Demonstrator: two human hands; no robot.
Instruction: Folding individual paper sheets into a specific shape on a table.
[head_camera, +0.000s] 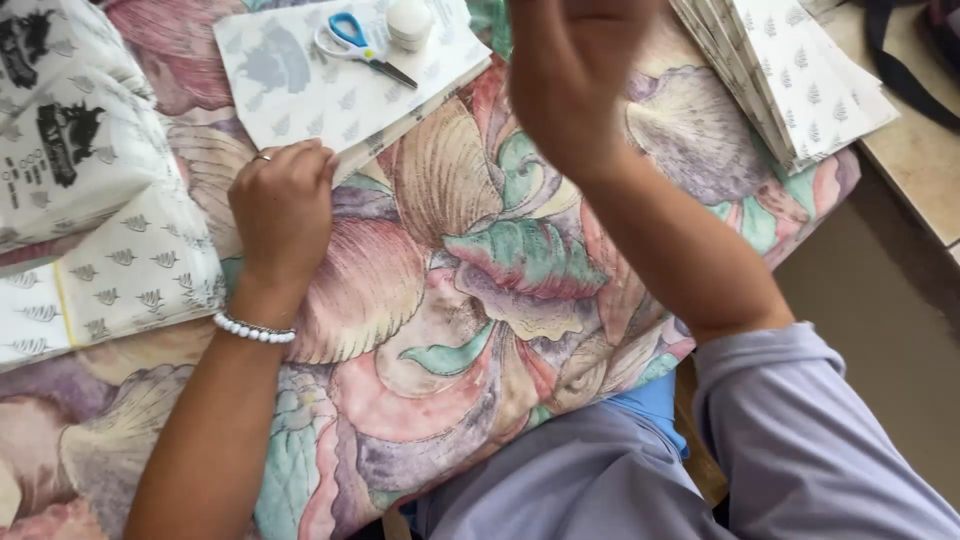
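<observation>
Paper sheets (300, 80), thin and floppy, are lying upper left; left hand (283, 205) is curling, pinching their lower edge. Right hand (570, 80) is hovering blurred, apparently empty.

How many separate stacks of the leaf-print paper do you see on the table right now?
3. One stack lies under the scissors, its edge touched by the left hand; one fanned stack sits top right; one pile lies far left. More may lie outside the picture.

Scissors (357, 40) on paper sheets (300, 85); paper stack (800, 80) far right.
</observation>
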